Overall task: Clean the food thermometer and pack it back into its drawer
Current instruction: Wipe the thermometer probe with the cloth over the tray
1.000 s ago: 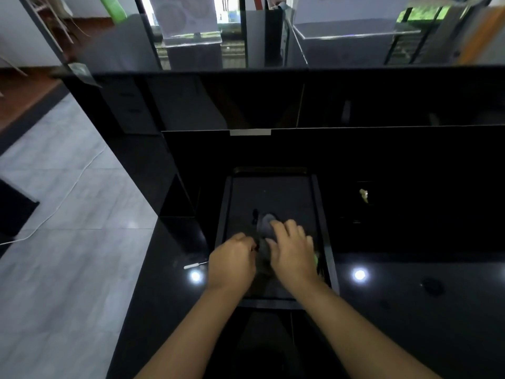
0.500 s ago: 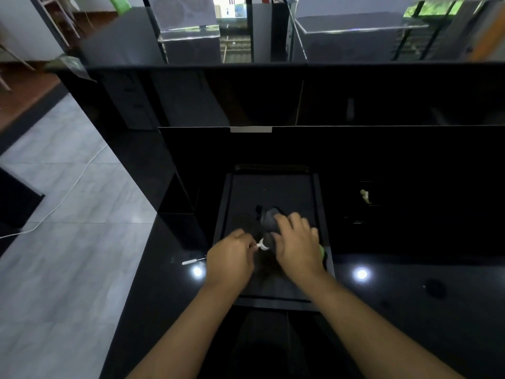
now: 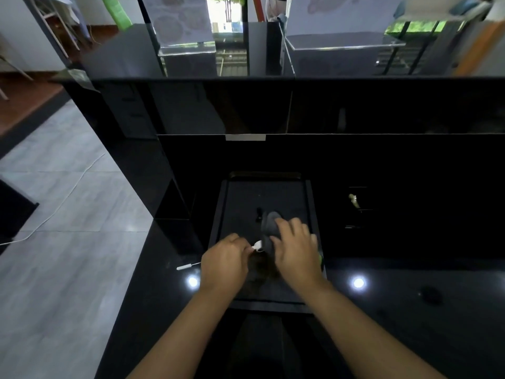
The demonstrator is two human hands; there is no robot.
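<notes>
Both hands work over a shallow black tray [image 3: 224, 214] set into the dark counter. My left hand [image 3: 224, 262] is closed around the food thermometer [image 3: 257, 245], of which only a small white end shows between the hands. My right hand [image 3: 296, 248] presses a grey cloth [image 3: 269, 225] against that white end. The cloth bunches up past the fingers, toward the far side. A bit of green [image 3: 319, 259] peeks out under my right hand; what it is cannot be told.
A thin white stick [image 3: 188, 266] lies on the glossy black counter [image 3: 410, 310] left of the tray. A small dark piece [image 3: 258, 214] rests in the tray beyond the cloth. A raised black ledge [image 3: 355, 105] runs behind. Grey tiled floor [image 3: 54, 242] drops off at left.
One second ago the hands were tight together and hid the thermometer. They have parted slightly, and its white end now shows between them while the cloth stays under my right hand.
</notes>
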